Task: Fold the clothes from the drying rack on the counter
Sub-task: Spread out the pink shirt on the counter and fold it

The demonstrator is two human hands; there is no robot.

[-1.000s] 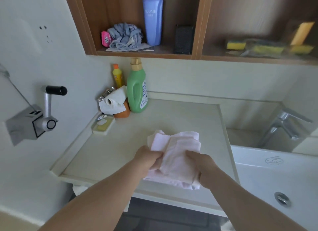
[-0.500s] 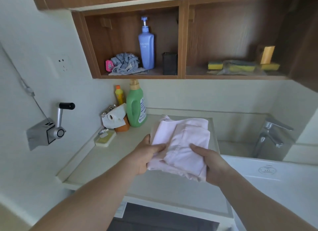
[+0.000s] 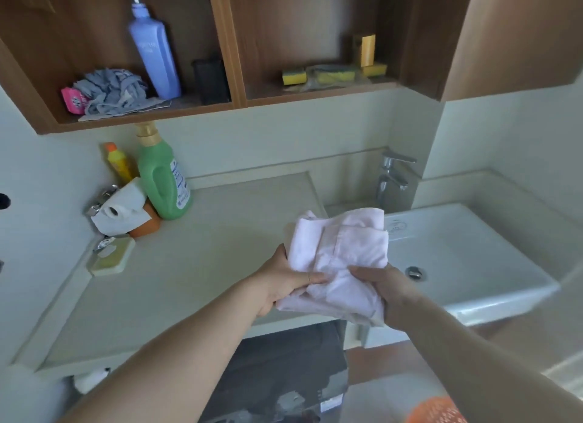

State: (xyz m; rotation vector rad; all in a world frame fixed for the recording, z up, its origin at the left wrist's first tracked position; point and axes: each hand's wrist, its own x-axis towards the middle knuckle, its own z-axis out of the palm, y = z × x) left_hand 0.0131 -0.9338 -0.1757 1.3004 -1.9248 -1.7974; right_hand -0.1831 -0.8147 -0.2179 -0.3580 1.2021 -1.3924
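Pale pink cloth (image 3: 342, 258), soft and thin, sits bundled in loose layers between our two hands, lifted clear above the near right corner of the counter (image 3: 195, 265), right where the counter meets the sink (image 3: 473, 265). Our left hand (image 3: 285, 282) pinches the cloth's left edge with the thumb laid over the top, and our right hand (image 3: 383, 288) curls around its lower right side, so both are closed on the fabric. We judge the main risk to be the fold coming apart: the layers look uneven and only lightly stacked, and a limp knit like this slides over itself, so a slack grip on either side could let the bottom flap, which already hangs below our right hand, drop open. A second risk lies in position, since the bundle hovers partly over the sink; if we let it sag or set it down too far right, a corner could land in the glossy white basin, perhaps wet, though we cannot tell. The counter to the left of the sink is smooth, matte and flat, a good landing place. At its far left corner stands a green bottle (image 3: 164, 179) of hard, shiny plastic, beside a paper roll (image 3: 121, 206), both well apart from the cloth.
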